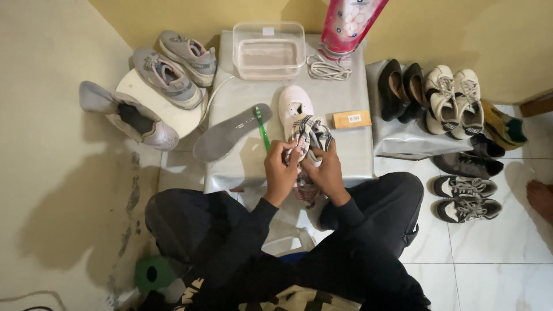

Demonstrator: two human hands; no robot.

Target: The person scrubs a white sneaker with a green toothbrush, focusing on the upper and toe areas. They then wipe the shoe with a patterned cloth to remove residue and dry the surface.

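Note:
Both my hands hold a white shoe [295, 107] that rests on a low silver-covered table [345, 152]. A checked cloth [311, 133] is wrapped around the shoe's heel end. My left hand [280, 171] grips the cloth and shoe from the left, and my right hand [328, 171] grips them from the right. A grey insole [230, 132] and a green toothbrush [262, 130] lie just left of the shoe. A small orange box [352, 119] lies to its right.
A clear plastic tub [268, 50] and coiled white laces [327, 69] sit at the table's far edge, beside a pink bottle [350, 23]. Grey sneakers [173, 69] lie at the left. Several shoes [449, 103] line the right, and another person's foot [540, 198] shows at the right edge.

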